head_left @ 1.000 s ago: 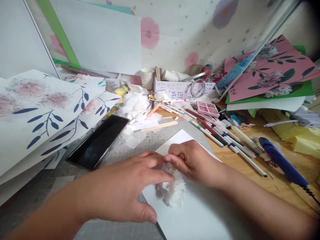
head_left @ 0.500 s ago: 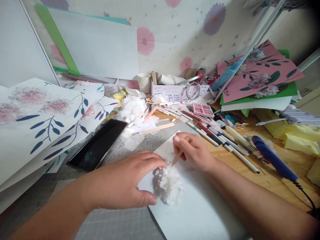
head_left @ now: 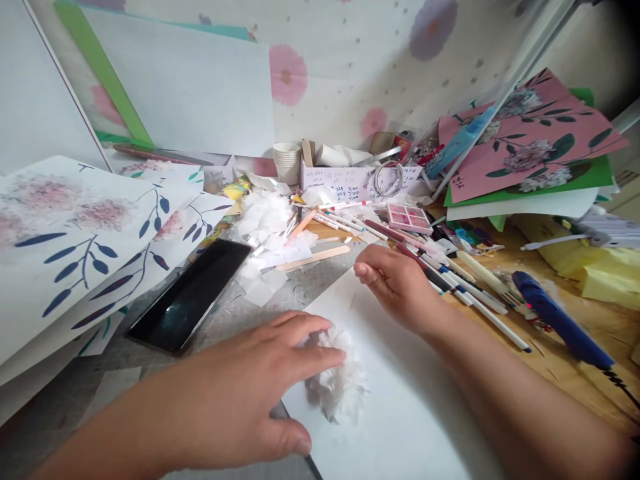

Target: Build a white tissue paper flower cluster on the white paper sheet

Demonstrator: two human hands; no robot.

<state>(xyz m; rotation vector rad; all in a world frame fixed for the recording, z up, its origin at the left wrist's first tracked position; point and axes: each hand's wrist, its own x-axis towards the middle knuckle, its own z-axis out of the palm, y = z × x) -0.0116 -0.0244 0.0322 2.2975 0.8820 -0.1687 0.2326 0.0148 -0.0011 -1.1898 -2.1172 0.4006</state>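
A fluffy white tissue-paper flower (head_left: 343,390) lies on a white sheet of card (head_left: 410,427) near the front of the desk. My left hand (head_left: 250,393) lies flat with its fingers spread, the fingertips resting on the flower's near side. My right hand (head_left: 395,283) hovers over the sheet's far corner, a little beyond the flower. Its fingers and thumb are curled together in a pinch. The small wooden stick it held a moment ago is hidden inside the hand.
A black phone (head_left: 187,297) lies to the left beside flower-printed sheets (head_left: 75,247). A long craft stick (head_left: 313,257), tissue scraps (head_left: 265,217), pens (head_left: 470,293), a pink paint palette (head_left: 407,217), paper cups (head_left: 287,160) and a blue glue gun (head_left: 560,320) crowd the back and right.
My right hand has lifted off the flower and drawn back towards the pens, and its small stick is no longer visible. My left hand stays on the flower.
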